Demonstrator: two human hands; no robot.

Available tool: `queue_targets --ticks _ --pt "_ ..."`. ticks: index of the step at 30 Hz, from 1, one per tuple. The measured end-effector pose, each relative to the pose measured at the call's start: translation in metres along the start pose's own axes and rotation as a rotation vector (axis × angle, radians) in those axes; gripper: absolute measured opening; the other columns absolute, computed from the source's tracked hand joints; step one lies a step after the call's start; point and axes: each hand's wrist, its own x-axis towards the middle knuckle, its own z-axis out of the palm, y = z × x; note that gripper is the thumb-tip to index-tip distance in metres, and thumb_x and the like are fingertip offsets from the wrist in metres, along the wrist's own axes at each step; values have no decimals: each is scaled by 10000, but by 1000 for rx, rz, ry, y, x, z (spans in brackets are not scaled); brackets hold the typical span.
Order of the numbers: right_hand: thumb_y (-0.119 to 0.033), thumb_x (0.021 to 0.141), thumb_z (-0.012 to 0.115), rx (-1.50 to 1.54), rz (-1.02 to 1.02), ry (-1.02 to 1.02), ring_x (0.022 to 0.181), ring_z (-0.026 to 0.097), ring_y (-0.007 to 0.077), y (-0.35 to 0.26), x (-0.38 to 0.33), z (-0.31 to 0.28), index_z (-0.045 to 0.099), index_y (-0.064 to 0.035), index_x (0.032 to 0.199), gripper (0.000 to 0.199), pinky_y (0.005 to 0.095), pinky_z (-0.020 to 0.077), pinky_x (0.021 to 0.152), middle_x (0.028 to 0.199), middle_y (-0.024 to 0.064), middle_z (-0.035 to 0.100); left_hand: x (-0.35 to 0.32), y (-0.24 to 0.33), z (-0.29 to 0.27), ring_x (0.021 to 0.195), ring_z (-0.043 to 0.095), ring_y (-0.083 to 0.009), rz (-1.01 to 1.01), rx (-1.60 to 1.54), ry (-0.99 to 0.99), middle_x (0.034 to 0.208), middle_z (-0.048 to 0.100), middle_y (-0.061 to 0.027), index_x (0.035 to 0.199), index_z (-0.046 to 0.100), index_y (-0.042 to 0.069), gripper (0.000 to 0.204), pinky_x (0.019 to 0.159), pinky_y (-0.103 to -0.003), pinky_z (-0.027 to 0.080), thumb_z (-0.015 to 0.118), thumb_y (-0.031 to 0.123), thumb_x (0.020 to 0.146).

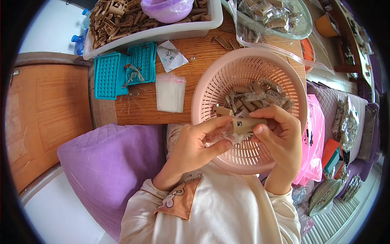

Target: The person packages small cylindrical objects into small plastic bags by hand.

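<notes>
Over the near side of a pink slotted basket (200,89), both hands come together. My right hand (281,136) pinches a tan-brown cylindrical piece (245,125) with a small dark square opening in its side. At the other end of that piece, my left hand (201,142) is closed on a crinkled clear plastic bag (228,133); the bag's mouth is partly hidden by the fingers. Inside the basket lie several similar brown pieces (248,103), many in clear wrapping. One loose brown piece (222,110) sits just beyond my left fingers.
A stack of flat clear bags (166,99) lies left of the basket on the wooden table (142,116). Behind are teal trays (110,75), a white paper (171,59) and a white bin (162,34) full of brown parts. A pink bag (310,142) is at right.
</notes>
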Motion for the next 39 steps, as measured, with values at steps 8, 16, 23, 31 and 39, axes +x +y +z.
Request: queue_targets --ticks 8,16,23,31,39 --pt "-9 636 690 -504 -193 -111 549 552 159 -4 1 -6 633 4 835 208 259 446 521 667 74 546 2 23 9 893 583 -129 78 378 -2 981 620 -114 1048 571 -43 400 791 -256 463 709 42 682" --pt "-33 605 706 -602 -502 -61 625 558 185 3 0 4 648 -51 883 284 267 447 521 773 85 547 5 7 8 890 578 -145 -81 54 -85 962 613 -121 1072 534 -76 406 795 -263 459 684 31 710" --pt "-116 594 727 -702 -746 -49 947 499 302 14 3 1 618 -68 837 271 387 419 791 1035 118 525 11 5 6 886 569 -130 0 -255 60 974 602 -113 1060 532 -76 371 780 -254 468 673 58 744" --pt "-118 608 749 -522 -606 -166 989 512 283 30 6 2 581 -49 986 419 368 439 819 1145 141 472 14 -1 7 874 550 -89 -41 -311 -66 1002 580 -83 1093 521 -45 354 743 -212 466 645 64 780" --pt "-194 741 692 64 -212 -110 1025 543 218 32 2 18 303 9 1303 713 336 471 815 1152 168 522 21 -1 18 969 542 -142 223 -431 27 1061 556 -113 1150 461 -47 442 842 -257 448 657 57 767"
